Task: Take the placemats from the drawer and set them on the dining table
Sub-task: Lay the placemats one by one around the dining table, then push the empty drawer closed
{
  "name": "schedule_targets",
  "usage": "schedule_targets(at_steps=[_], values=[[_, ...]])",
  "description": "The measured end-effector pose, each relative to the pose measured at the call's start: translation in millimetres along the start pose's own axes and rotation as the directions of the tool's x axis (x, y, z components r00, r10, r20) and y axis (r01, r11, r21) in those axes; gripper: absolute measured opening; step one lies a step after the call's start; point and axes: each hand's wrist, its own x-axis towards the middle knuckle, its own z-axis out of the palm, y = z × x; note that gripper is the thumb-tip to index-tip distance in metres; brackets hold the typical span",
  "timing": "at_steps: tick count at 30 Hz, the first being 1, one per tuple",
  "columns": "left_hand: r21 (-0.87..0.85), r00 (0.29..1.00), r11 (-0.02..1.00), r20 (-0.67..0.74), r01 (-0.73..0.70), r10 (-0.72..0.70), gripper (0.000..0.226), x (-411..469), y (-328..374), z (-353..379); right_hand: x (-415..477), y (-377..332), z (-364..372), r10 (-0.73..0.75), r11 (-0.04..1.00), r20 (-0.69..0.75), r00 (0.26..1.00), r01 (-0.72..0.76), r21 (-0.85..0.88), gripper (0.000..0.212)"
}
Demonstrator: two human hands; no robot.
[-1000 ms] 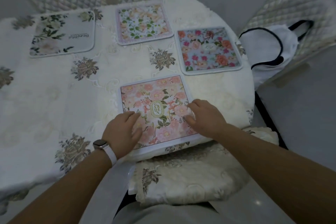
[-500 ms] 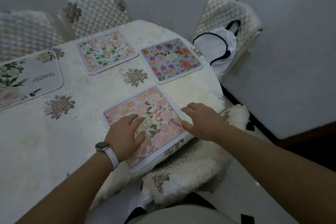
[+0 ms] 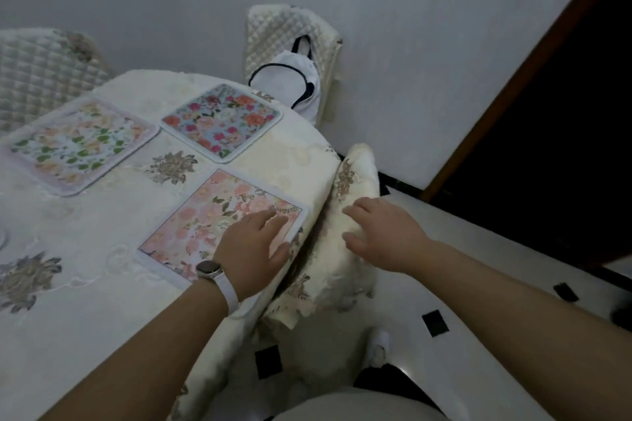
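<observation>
The left hand (image 3: 253, 246) lies flat, fingers straight and together, palm down on the square, white-bordered pink floral placemat (image 3: 208, 215). It presses the mat and grasps nothing. A smartwatch with a white strap (image 3: 210, 270) sits on that wrist. The right hand (image 3: 383, 236) is off the mat, just to the right of the left hand, past the edge of the dining table (image 3: 85, 301). Its fingers are loosely spread and it holds nothing. It hangs over a cream embroidered chair cover (image 3: 355, 174); whether it touches the fabric cannot be told.

The pink mat lies on the cream tablecloth, with its right corner just beyond the left fingertips and close to the rounded table edge. Further ahead of the left hand lies a blue floral placemat (image 3: 222, 121), and to that mat's left a green-and-white floral placemat (image 3: 82, 143). All 3 mats lie flat and apart from one another. Beyond the blue mat a white bag with dark trim (image 3: 287, 82) leans on a quilted chair (image 3: 290, 27).

This looks like the settling of the last-laid mat, late in the task; no drawer is in view. The next move calls for lifting the left palm straight up so the mat is not dragged toward the edge, or first sliding it a little inward.
</observation>
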Motion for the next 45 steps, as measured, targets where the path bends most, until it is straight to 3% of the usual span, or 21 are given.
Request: schedule_targets(at_steps=[9,17,25,31,39,45], values=[[-0.051,0.945,0.946,0.060,-0.320,0.322,0.054,19,105,25,-134,42,-5,0.367,0.930,-0.032,0.930,-0.365,0.044,0.057],[-0.052,0.792,0.806,0.155,-0.590,0.590,0.060,-7,249,58,-316,73,10,0.668,0.743,-0.081,0.740,-0.655,0.138,0.055],[-0.136,0.549,0.577,0.200,-0.805,0.812,0.056,-108,426,98,-539,63,37,0.861,0.508,-0.084,0.502,-0.840,0.190,0.055],[-0.215,0.285,0.337,0.240,-0.917,0.928,0.062,-207,550,137,-701,29,66,0.968,0.252,-0.069,0.242,-0.932,0.261,0.055],[-0.306,-0.028,0.059,0.273,-0.950,0.962,0.062,-325,666,178,-855,-30,104,0.997,-0.072,0.000,-0.076,-0.948,0.311,0.055],[-0.346,-0.189,-0.085,0.277,-0.934,0.942,0.055,-370,743,216,-919,-40,134,0.972,-0.235,0.057,-0.230,-0.903,0.359,0.055]])
